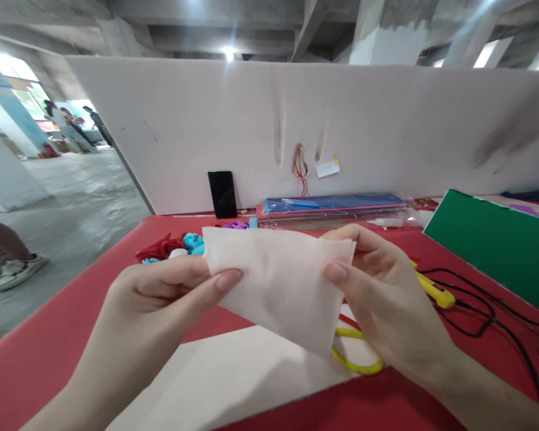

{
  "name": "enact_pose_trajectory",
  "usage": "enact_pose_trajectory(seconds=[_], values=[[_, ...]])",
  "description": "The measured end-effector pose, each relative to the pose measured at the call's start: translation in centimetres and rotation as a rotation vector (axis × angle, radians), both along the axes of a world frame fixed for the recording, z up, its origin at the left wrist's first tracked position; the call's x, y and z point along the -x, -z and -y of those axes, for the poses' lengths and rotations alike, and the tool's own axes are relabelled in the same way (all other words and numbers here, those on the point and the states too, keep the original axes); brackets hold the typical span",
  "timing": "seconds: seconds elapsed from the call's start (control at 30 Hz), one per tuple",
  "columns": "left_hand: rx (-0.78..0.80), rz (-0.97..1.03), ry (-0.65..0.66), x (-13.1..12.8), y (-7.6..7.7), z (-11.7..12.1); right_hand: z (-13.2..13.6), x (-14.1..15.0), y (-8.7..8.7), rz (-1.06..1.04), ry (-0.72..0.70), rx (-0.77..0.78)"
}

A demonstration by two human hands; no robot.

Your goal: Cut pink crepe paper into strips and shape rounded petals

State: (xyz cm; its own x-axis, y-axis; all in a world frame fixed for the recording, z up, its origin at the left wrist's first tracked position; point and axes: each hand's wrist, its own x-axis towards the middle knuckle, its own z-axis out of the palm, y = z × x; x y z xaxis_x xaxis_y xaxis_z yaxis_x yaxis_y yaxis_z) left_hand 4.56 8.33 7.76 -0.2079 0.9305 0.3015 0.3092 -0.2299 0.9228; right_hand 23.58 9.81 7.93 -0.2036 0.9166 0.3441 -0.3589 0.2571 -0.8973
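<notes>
A piece of thin white paper is stretched between my two hands, above the table. My left hand pinches its left edge, thumb in front and fingers behind. On the right edge, my right hand grips it the same way. Below the paper lies a larger white sheet on the red table. Yellow-handled scissors show partly beneath my right hand; their blades are mostly hidden. Red and light-blue bundles of soft material lie behind my left hand.
A black phone leans on the white partition. Packs of coloured sheets lie along it. At right are a green board and a yellow tool with a black cord. Other people stand far left.
</notes>
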Motion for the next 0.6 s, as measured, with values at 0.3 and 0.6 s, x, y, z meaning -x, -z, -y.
enact_pose_trajectory(seconds=[0.3,0.6], values=[[-0.003,-0.015,0.046,0.18,0.3,-0.15,0.05,-0.02,0.09,0.023,-0.031,0.011],[0.089,0.215,0.143,0.38,0.36,-0.52,-0.2,0.05,0.45,0.124,-0.019,0.094]])
